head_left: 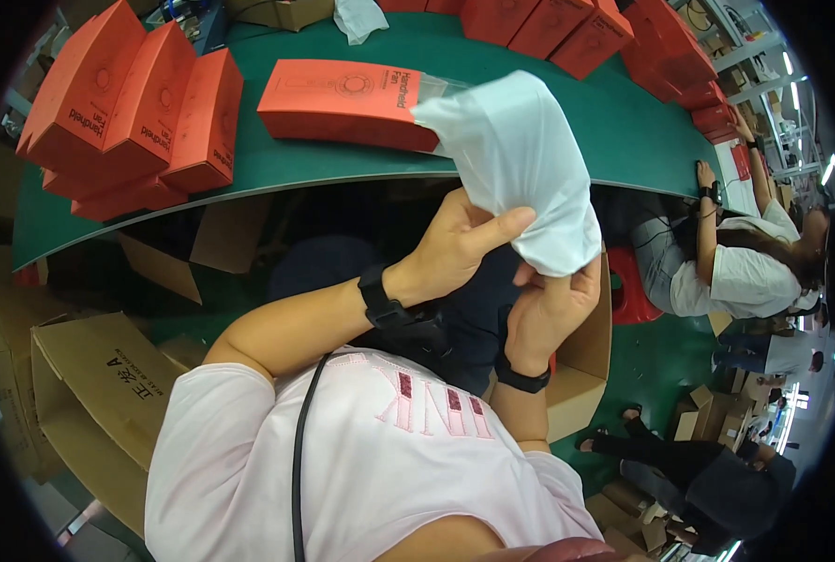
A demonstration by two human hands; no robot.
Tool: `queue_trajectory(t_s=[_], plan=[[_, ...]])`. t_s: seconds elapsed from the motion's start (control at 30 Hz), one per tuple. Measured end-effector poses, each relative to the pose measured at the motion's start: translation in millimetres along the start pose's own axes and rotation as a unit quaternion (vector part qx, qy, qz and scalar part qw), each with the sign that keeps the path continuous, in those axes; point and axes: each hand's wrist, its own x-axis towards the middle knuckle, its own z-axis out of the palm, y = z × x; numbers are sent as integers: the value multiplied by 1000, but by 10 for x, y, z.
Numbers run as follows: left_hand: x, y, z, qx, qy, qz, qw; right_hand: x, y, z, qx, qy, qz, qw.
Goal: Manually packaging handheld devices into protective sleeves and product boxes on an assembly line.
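A white, crinkled plastic bag is held up in front of me, over the table's front edge. What is inside it cannot be seen. My left hand grips its lower left side, thumb on top and fingers partly hidden behind. At the bag's lower end, my right hand closes its fingertips round the bottom edge. Just behind the bag lies a long orange-red box with a line drawing on top. A strip of clear plastic shows at its right end, partly covered by the bag.
Stacked orange-red boxes stand at the left of the green table, and a row of similar boxes lines its back. Open cartons are on the floor at left. A co-worker sits to the right.
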Motion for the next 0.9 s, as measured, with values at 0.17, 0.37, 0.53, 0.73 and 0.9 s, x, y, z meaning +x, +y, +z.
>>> queue_trajectory(t_s=[0.17, 0.37, 0.53, 0.73, 0.9], plan=[[186, 216, 57, -132, 119, -38, 983, 6, 148, 137, -98, -117, -212, 965], [291, 531, 10, -129, 181, 25, 975, 91, -405, -322, -460, -45, -381, 801], [158, 493, 69, -138, 132, -56, 980, 431, -144, 31, -455, -209, -480, 720], [185, 540, 34, -161, 156, -56, 973, 221, -219, -124, -388, -177, -415, 804], [192, 439, 77, -55, 114, 36, 991, 200, -433, 24, -468, -217, -379, 768]])
